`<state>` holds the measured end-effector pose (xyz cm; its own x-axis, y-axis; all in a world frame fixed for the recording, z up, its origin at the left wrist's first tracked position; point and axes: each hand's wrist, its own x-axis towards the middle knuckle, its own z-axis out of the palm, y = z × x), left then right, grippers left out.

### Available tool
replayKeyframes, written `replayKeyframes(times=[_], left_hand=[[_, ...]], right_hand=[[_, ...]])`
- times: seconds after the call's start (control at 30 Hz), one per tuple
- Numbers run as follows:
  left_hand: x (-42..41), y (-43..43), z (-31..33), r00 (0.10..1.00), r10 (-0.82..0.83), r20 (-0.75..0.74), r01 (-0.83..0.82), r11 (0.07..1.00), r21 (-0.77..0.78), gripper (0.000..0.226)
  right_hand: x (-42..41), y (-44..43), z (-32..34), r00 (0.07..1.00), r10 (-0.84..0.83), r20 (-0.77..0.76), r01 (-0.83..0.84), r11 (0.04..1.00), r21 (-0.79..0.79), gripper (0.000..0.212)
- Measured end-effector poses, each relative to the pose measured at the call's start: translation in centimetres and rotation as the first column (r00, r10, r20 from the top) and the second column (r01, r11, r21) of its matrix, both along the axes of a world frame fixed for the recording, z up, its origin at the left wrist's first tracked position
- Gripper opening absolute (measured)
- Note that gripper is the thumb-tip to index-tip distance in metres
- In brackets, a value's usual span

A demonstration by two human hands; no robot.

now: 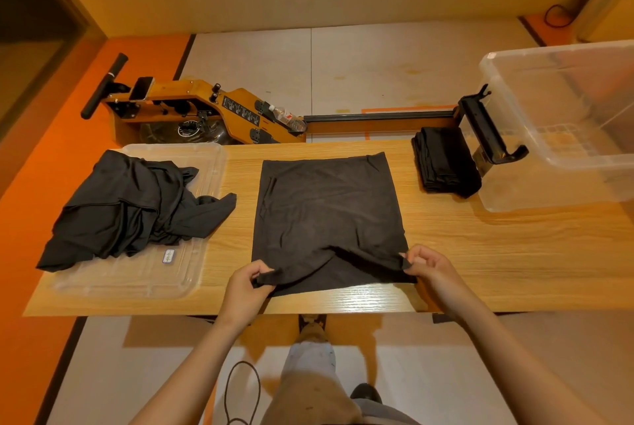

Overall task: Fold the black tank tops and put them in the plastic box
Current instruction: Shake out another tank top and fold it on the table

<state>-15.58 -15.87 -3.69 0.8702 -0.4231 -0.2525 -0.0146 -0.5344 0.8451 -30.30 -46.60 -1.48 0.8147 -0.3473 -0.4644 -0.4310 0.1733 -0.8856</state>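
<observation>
A black tank top (pixel 326 212) lies spread flat in the middle of the wooden table (pixel 480 253), its shoulder straps toward me. My left hand (pixel 248 284) pinches the left strap at the near edge. My right hand (pixel 423 261) pinches the right strap, lifting it slightly. A heap of unfolded black tank tops (pixel 130 208) rests on a clear plastic lid (pixel 137 280) at the left. A stack of folded black tank tops (pixel 444 160) sits at the right, beside the clear plastic box (pixel 566 157).
Behind the table stands a wooden rowing machine (pixel 206 112) with a black rail and a plastic bottle (pixel 286 115). Its black end bracket (pixel 487 129) sits close to the folded stack. A black cable (pixel 240 390) lies on the floor by my legs.
</observation>
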Motion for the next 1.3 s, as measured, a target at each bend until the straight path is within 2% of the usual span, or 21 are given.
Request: replayKeyframes(times=[0.1,0.27,0.37,0.53,0.63,0.8,0.93,1.03,1.13,1.27,1.3], left_hand=[[-1.7,0.9,-0.4,0.998,-0.023,0.057,0.020,0.999,0.038,0.016],[-3.6,1.8,-0.7,0.997,-0.012,0.081,0.008,0.998,0.055,0.025],[-4.4,2.1,-0.3,0.995,-0.034,0.090,0.028,0.997,0.068,0.030],[-4.5,2.7,0.8,0.997,-0.049,0.066,0.045,0.997,0.058,0.030],[-3.7,2.8,1.7,0.999,-0.042,0.026,0.041,0.998,0.043,0.020],[-0.5,1.6,4.4,0.996,-0.042,-0.073,0.042,0.999,0.004,0.020],[4.9,-1.0,6.6,0.988,-0.053,-0.142,0.048,0.998,-0.040,0.026],[10.9,-3.8,7.3,0.979,0.022,-0.202,-0.051,0.989,-0.137,0.019],[17.1,-7.1,5.7,0.962,0.084,-0.261,-0.119,0.986,-0.118,0.018],[22.4,-10.1,0.9,0.932,0.114,-0.343,-0.089,0.992,0.088,0.006],[23.1,-10.3,-0.1,0.935,0.141,-0.327,-0.102,0.986,0.132,0.013]], right_hand=[[-2.3,0.6,0.2,0.996,0.093,-0.013,-0.093,0.995,-0.028,0.009],[-4.5,1.6,0.6,0.998,0.045,0.044,-0.044,0.999,-0.027,0.008],[-4.8,1.9,0.4,0.999,0.016,0.032,-0.015,1.000,-0.018,0.017],[-5.0,1.6,0.9,1.000,-0.010,0.022,0.010,1.000,0.012,0.014],[-4.8,0.9,1.1,0.999,0.002,0.034,-0.002,1.000,0.006,0.010],[-2.4,-0.7,2.5,0.999,0.011,0.043,-0.011,1.000,0.005,0.009],[2.3,-2.8,4.3,0.997,-0.066,0.045,0.064,0.996,0.062,0.013],[7.8,-4.9,4.6,0.987,-0.155,0.049,0.151,0.986,0.068,0.011],[14.3,-7.2,2.8,0.947,-0.320,-0.043,0.322,0.943,0.080,0.023],[19.9,-8.7,-0.5,0.860,-0.429,-0.278,0.460,0.887,0.054,0.023],[20.5,-8.9,-0.9,0.836,-0.452,-0.312,0.488,0.872,0.045,0.019]])
